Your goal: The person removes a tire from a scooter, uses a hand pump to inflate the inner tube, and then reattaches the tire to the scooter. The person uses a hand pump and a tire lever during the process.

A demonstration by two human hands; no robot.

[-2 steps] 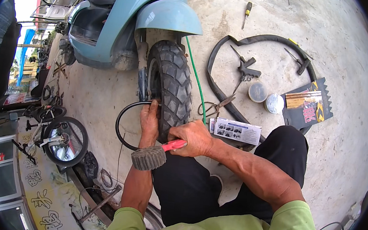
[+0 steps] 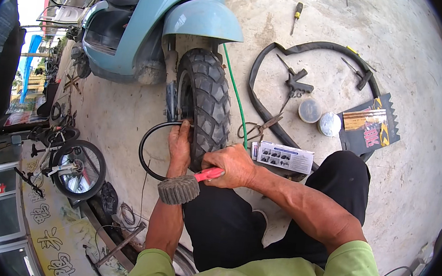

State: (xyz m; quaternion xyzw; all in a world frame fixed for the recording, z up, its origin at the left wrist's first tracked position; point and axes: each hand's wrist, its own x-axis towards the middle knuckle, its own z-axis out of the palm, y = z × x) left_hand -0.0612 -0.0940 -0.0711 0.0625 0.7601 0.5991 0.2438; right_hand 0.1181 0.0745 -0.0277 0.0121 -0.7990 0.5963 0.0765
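Observation:
A light-blue scooter (image 2: 198,21) stands ahead of me, its knobbly front tyre (image 2: 209,102) pointing at my knees. My right hand (image 2: 233,165) is wrapped round the red lever of a tyre inflator (image 2: 179,189), knuckles against the tyre's near end. The inflator's ribbed dark gauge housing sticks out to the left. From it a black hose (image 2: 146,143) loops up to my left hand (image 2: 179,143), whose fingers are closed on the hose end by the wheel rim. The valve is hidden there. A green air hose (image 2: 232,88) runs past the tyre toward my right hand.
Right of the wheel lie scissors (image 2: 261,127), a printed box (image 2: 285,156), two round tins (image 2: 310,110), a black T-handled tool (image 2: 298,84), a long black rubber tube (image 2: 257,77) and a dark packet (image 2: 370,124). A screwdriver (image 2: 296,17) is farther off. A small bicycle wheel (image 2: 79,169) stands left.

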